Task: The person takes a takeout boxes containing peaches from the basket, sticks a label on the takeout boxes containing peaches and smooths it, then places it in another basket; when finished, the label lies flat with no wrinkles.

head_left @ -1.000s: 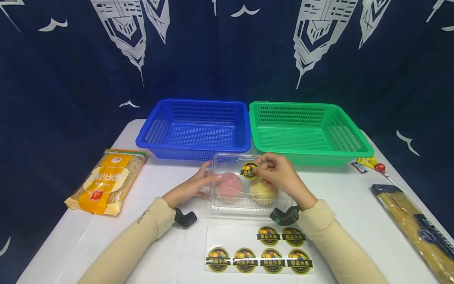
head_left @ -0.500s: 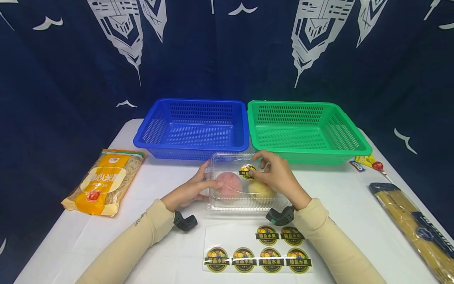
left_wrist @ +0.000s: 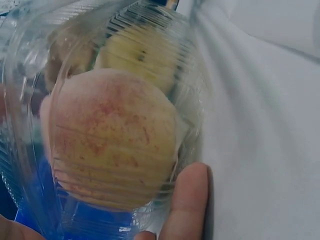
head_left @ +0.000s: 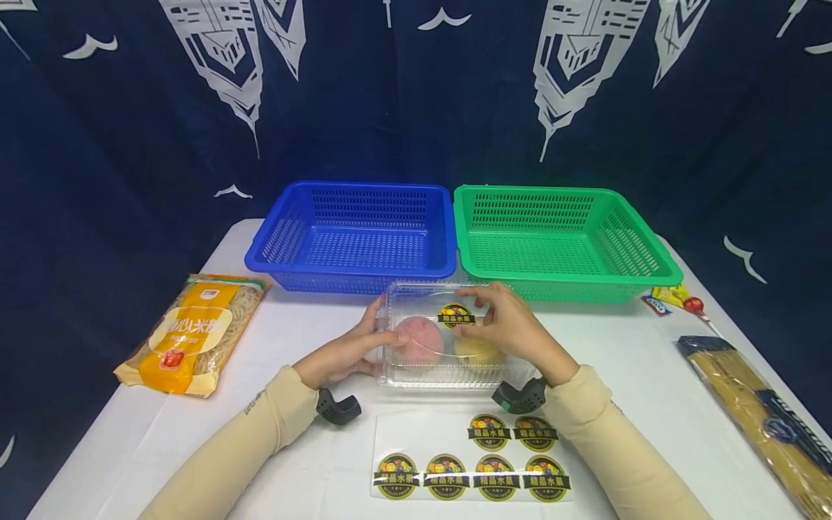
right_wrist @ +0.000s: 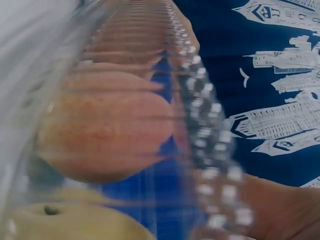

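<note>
A clear plastic clamshell box (head_left: 422,375), its lid closed, holds a pink peach (head_left: 421,341) and a yellow fruit (head_left: 479,352) with a dark stem. My left hand (head_left: 351,352) grips the box's left side, thumb over the lid; in the left wrist view a finger (left_wrist: 190,200) lies against the wall beside the peach (left_wrist: 112,140). A round black-and-gold fruit sticker (head_left: 456,315) lies on the lid. Over its right side is my right hand (head_left: 513,325), index finger above the sticker and thumb below it, touching the lid. Through the ribbed wall, the right wrist view shows the peach (right_wrist: 105,130).
A sheet of several matching stickers (head_left: 422,426) lies in front of the box. Behind stand a blue basket (head_left: 351,272) and a green basket (head_left: 572,278). A noodle bag (head_left: 195,332) is at left; a spaghetti pack (head_left: 747,404), a red lollipop (head_left: 693,305) and small candies (head_left: 656,306) are at right.
The right fingers have spread from pinching at the sticker's right edge to above and below it, leaving more of the sticker in sight. The left hand and the box stay in place.
</note>
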`<state>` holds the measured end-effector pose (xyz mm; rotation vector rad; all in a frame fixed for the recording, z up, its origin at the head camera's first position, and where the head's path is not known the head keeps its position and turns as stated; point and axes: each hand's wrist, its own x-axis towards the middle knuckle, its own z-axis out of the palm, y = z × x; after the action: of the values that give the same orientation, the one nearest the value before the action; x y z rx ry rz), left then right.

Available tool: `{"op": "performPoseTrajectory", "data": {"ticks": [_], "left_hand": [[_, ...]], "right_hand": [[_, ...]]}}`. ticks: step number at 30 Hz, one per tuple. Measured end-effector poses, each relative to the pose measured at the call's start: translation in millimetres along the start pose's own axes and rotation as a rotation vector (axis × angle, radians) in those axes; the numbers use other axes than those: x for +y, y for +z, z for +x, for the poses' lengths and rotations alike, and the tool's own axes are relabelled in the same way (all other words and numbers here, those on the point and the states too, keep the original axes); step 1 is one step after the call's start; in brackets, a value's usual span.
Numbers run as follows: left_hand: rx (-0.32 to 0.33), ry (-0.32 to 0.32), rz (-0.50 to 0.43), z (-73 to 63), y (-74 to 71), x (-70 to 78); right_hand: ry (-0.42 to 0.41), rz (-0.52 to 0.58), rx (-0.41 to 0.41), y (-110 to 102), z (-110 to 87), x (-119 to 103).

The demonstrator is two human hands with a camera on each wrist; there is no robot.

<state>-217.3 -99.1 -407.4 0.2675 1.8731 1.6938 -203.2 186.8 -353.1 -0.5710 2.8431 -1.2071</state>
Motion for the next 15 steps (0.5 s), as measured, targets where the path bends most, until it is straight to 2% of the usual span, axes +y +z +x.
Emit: {"op": "performPoseTrajectory", "data": {"ticks": [6, 10, 12, 15], "left_hand": [[0.011, 0.031, -0.045, 0.5, 4.0, -4.7], [0.024, 0.069, -0.061, 0.9, 5.8, -7.0], [0.024, 0.087, -0.061, 0.8, 6.5, -7.7], [0.023, 0.106, -0.061, 0.4, 7.6, -8.8]], "right_hand": [[0.01, 0.283, -0.184, -24, -4.1, 2], [0.007, 0.417, -0.293, -45, -7.1, 12], [-0.002, 0.473, -0.312, -54, -8.6, 18], [-0.018, 0.538, -0.299, -69, -12.2, 29]]}}
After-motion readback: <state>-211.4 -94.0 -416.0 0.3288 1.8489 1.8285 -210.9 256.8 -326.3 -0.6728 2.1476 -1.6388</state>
